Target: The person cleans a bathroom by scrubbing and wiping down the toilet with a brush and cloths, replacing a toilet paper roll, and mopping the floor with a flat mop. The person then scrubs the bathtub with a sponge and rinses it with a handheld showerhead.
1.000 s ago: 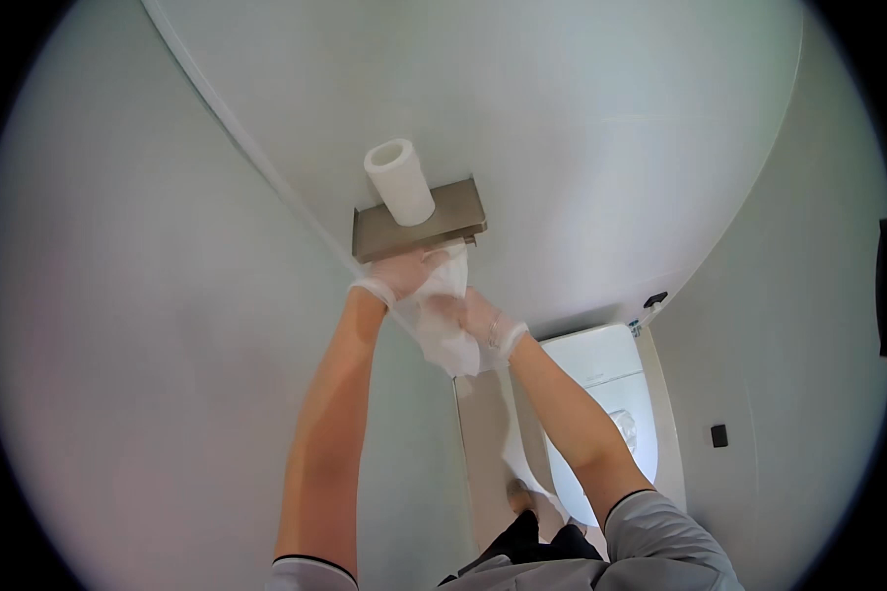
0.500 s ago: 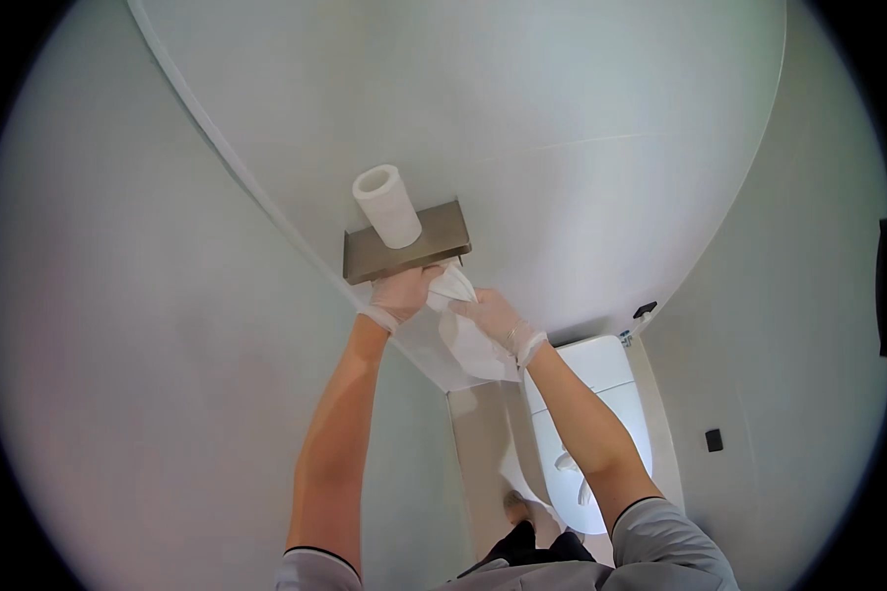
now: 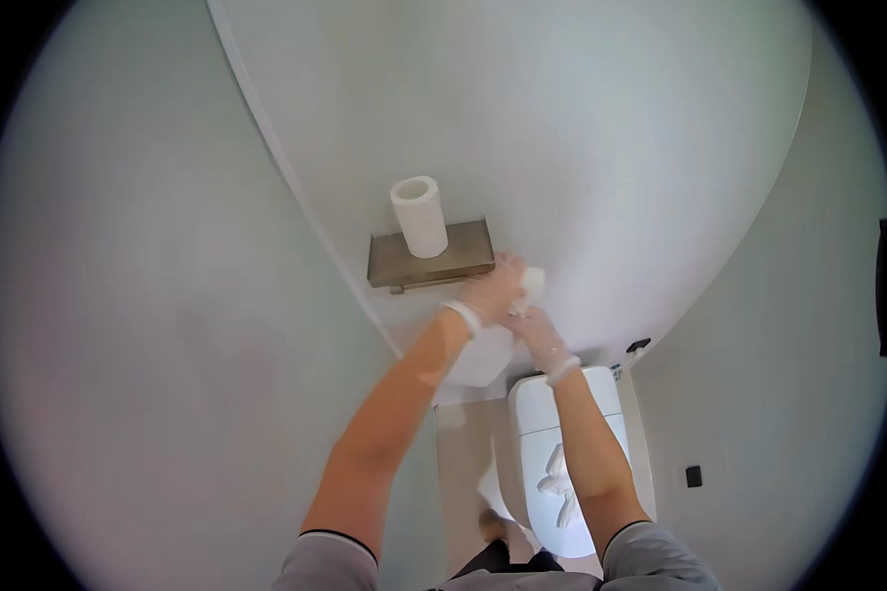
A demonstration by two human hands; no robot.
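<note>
A white paper roll stands upright on a metal wall shelf. Below the shelf's right end, my left hand, in a clear glove, is closed on white paper. My right hand, gloved as well, is just below and to the right, its fingers pinched at the lower edge of that paper. A pale sheet hangs under my hands. The bar under the shelf's left end is visible and carries no roll there.
A white toilet with its lid down stands below on the right, with crumpled white pieces on it. Grey walls surround the space. A small black fitting is on the right wall, another near the corner.
My left hand has moved from under the shelf's middle to its right end, with the white paper. My right hand stays close by. The view has shifted, so more of the toilet lid shows.
</note>
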